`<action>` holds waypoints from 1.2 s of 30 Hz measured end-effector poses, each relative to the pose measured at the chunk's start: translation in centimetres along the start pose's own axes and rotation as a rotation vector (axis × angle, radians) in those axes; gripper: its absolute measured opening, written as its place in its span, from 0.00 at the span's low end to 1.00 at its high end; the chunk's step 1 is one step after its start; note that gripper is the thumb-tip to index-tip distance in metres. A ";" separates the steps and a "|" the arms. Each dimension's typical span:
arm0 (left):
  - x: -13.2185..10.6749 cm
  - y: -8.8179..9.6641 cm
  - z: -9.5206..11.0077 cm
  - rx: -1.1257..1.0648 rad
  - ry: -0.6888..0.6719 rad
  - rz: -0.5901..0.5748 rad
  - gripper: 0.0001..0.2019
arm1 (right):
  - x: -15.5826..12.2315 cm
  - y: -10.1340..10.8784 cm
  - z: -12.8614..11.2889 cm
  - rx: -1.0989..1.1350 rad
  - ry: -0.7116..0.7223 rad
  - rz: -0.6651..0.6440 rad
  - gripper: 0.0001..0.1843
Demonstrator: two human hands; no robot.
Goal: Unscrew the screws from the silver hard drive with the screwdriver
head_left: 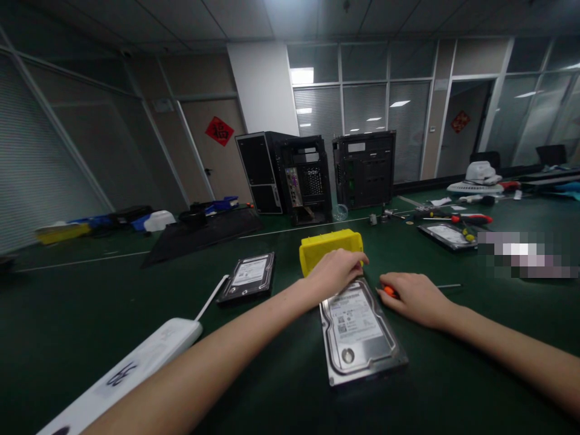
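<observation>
A silver hard drive (356,329) lies label up on the green table, right in front of me. Just past its far end stands a small yellow plastic bin (333,241). My left hand (338,270) reaches across the bin's front, its fingers curled together by the bin's right side; what they pinch, if anything, is hidden. To the right of the drive, my right hand (414,296) is closed around a screwdriver with an orange handle (389,292), its thin shaft pointing right. Both hands are close to the drive's far end.
Another hard drive (249,275) lies left of the bin, beside a white power strip (131,368). A third drive (446,234) and several tools (471,218) are at the right. Black computer cases (367,172) stand at the back, near a dark mat (203,235).
</observation>
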State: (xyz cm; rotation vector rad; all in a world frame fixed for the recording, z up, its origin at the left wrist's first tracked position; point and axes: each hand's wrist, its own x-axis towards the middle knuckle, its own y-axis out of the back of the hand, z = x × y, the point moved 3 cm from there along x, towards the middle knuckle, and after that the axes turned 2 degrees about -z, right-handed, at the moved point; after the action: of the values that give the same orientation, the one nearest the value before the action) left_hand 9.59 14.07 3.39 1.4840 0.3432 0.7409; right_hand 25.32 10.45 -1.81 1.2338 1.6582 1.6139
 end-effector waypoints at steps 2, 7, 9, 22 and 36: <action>0.0 0.1 0.1 0.010 -0.001 -0.005 0.12 | 0.0 0.0 0.0 -0.002 0.001 0.006 0.16; 0.0 0.0 0.4 0.040 -0.006 -0.020 0.12 | 0.0 -0.2 0.2 -0.017 0.009 0.013 0.16; 0.0 -0.1 0.5 0.050 -0.007 -0.021 0.13 | 0.1 -0.2 0.2 -0.026 0.008 0.015 0.16; -0.9 0.2 0.6 0.002 -0.010 0.003 0.13 | 0.1 0.1 0.1 -0.009 0.001 -0.001 0.15; -1.9 0.3 0.6 -0.001 -0.017 0.014 0.12 | 0.1 -0.1 0.1 -0.021 0.002 0.007 0.15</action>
State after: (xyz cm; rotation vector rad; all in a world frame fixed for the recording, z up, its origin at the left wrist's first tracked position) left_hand 8.51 12.36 3.26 1.4922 0.3196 0.7391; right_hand 25.36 10.56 -1.92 1.2296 1.6362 1.6334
